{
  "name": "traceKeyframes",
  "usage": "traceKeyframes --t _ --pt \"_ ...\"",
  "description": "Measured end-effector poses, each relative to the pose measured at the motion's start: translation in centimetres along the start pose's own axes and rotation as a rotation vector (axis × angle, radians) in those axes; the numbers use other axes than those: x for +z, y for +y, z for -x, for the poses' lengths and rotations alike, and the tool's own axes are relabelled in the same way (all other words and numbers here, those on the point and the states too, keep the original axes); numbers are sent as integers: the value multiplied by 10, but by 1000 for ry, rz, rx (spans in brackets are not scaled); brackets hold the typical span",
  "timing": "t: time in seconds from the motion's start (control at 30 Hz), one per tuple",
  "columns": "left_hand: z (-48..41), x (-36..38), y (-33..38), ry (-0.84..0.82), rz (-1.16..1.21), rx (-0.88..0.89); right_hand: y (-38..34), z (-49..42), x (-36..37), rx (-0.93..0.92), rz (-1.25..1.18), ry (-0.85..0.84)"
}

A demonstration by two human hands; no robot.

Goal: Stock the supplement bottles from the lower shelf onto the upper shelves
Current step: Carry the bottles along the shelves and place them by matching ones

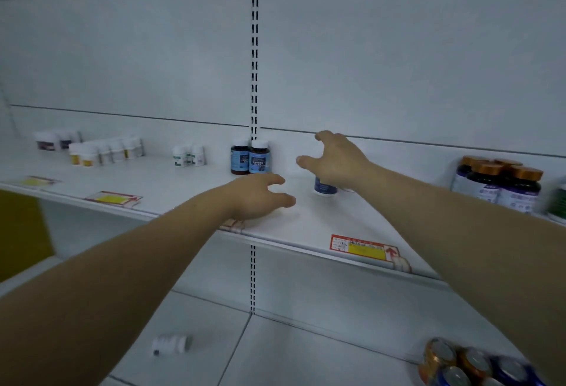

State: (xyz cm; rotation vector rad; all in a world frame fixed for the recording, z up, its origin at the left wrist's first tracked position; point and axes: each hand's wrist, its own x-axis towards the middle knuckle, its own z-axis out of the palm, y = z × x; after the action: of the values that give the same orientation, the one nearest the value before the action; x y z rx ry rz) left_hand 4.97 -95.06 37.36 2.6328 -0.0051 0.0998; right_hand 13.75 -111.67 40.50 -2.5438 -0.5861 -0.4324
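Both my arms reach over the white upper shelf point(183, 189). My right hand point(333, 160) hovers with spread fingers just over a blue-labelled bottle point(324, 187) that stands on the shelf; its upper part is hidden behind the hand, and I cannot tell whether the hand touches it. My left hand point(260, 195) is open and holds nothing, low over the shelf's front part. Two dark bottles with blue labels and white caps point(250, 157) stand upright against the back wall, left of the right hand. On the lower shelf point(306, 349) a small white bottle point(171, 344) lies on its side.
Groups of small white bottles point(104, 149) point(188, 156) stand at the upper shelf's left. Large bottles with copper caps point(502, 183) stand at its right. Several jars with metal lids point(465, 364) sit at the lower shelf's right. Price tags point(364, 247) line the shelf edge.
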Motion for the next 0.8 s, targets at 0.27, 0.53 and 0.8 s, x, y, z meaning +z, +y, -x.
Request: traceKeyframes --t 0.27,0.53,0.8 --pt "108 -61 -83 130 -187 -9 -124 16 44 -221 -15 -124" --pt "220 -98 -252 13 -218 -273 -310 55 164 -447 -109 -216" --pt "240 -77 -402 -189 -229 -352 -367 96 306 -406 -158 -424"
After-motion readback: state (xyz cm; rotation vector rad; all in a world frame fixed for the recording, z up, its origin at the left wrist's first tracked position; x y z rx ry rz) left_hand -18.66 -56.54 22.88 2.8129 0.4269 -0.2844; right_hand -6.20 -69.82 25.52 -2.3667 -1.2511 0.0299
